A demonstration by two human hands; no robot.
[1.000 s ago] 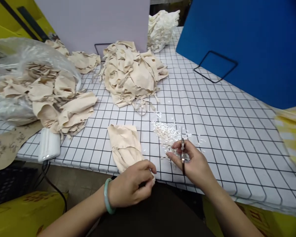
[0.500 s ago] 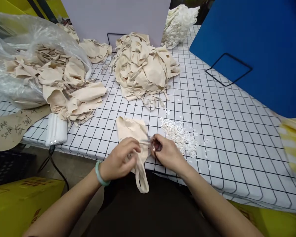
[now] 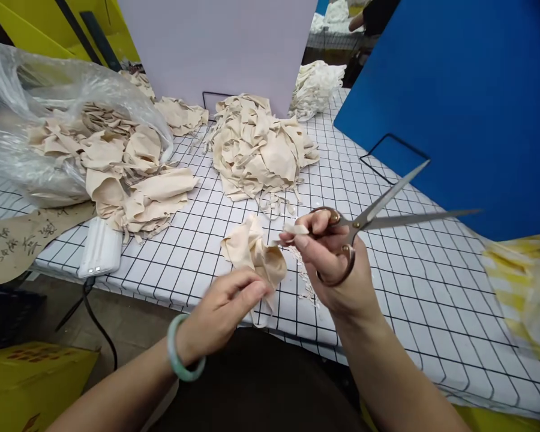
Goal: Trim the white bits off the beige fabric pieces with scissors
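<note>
My right hand [image 3: 353,288] has a pair of scissors [image 3: 389,195] with brown handles hooked on its fingers. Their blades stand apart and point up and to the right. Between thumb and fingertips of that same hand is the end of a narrow beige strip [image 3: 296,229]. My left hand [image 3: 225,309], below a jade-coloured bangle, is closed on the near edge of a crumpled beige fabric piece [image 3: 252,246]. Its fingertips are partly hidden. Small white clippings [image 3: 306,282] lie on the table beside the cloth, partly covered by my right hand.
A heap of beige pieces [image 3: 261,150] lies farther back on the checked tablecloth [image 3: 180,231]. More pieces spill from a clear plastic bag [image 3: 40,78] at left, near a white power bank [image 3: 100,246] with a cable. Purple [image 3: 216,48] and blue boards [image 3: 459,108] stand behind.
My right hand has turned and lifted, bringing the scissors into clear view with blades pointing right. The fabric piece has gone from fairly flat to bunched up, with my left hand on its near edge.
</note>
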